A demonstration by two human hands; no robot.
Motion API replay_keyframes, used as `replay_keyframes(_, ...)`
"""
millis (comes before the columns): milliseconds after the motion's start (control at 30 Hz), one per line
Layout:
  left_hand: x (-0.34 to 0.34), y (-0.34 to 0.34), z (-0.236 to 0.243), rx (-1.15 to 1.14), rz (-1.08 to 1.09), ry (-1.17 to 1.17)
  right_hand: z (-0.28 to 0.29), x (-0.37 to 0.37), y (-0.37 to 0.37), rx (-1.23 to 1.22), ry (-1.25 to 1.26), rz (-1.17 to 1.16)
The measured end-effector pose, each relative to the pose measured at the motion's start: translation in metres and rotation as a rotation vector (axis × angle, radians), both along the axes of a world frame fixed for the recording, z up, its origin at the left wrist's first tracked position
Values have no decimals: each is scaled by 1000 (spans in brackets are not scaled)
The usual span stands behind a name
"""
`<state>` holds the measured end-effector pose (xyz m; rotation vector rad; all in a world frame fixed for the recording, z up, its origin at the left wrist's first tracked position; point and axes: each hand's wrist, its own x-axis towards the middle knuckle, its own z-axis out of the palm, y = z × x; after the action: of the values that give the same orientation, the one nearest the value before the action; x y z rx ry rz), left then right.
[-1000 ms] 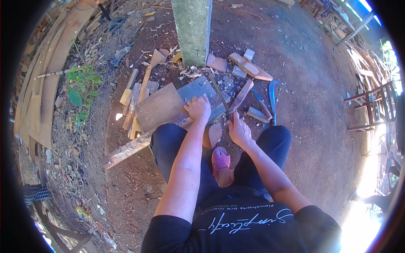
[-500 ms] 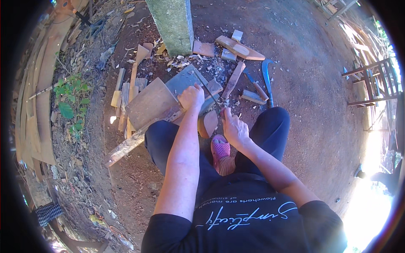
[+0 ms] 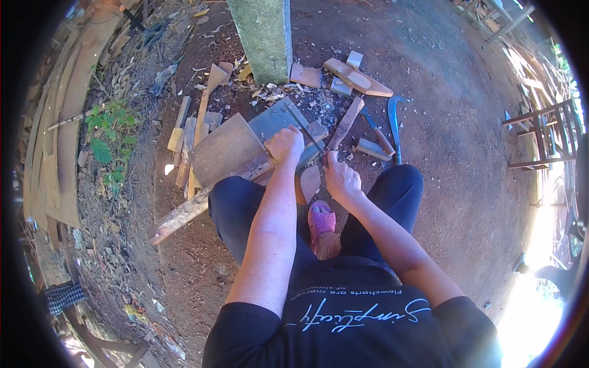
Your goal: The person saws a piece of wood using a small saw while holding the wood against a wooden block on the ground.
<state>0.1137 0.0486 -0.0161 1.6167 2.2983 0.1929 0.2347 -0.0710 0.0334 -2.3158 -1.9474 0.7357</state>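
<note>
My left hand (image 3: 285, 145) is closed, resting beside the tan board (image 3: 226, 146) and over the near part of a grey-green board (image 3: 270, 118). What lies under its fingers is hidden. My right hand (image 3: 342, 178) wraps round the handle of a narrow tool with a long dark blade (image 3: 302, 125). That blade slants forward and left, across the grey-green board and just right of my left hand. Whether it is a file or a saw I cannot tell. A rough, pale wooden pole (image 3: 181, 221) runs under the boards, past my left knee. Near my foot stands a curved tan wooden piece (image 3: 308, 183).
Beyond the boards rises a mossy post (image 3: 264, 43) with wood shavings round its foot. To the right lie a sickle-like blade (image 3: 393, 122), a wooden-handled tool (image 3: 383, 140) and several wood blocks (image 3: 359, 78). Wood strips (image 3: 201, 116) lie left; a wooden frame (image 3: 540, 135) stands far right.
The whole view has shifted slightly right and down. Relative to the boards, my right hand and the dark-bladed tool have moved a little forward and left. My left hand stays in place.
</note>
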Motion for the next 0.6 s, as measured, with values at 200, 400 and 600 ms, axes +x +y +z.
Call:
replay_keyframes(200,-12,-3,-3,94,83,24,-6,-1,13,48,11,72)
replay_keyframes(400,-8,-9,2,112,67,52,-9,1,6,108,35,60)
replay_keyframes(600,-13,-6,-8,94,138,13,-22,-1,10,128,50,61)
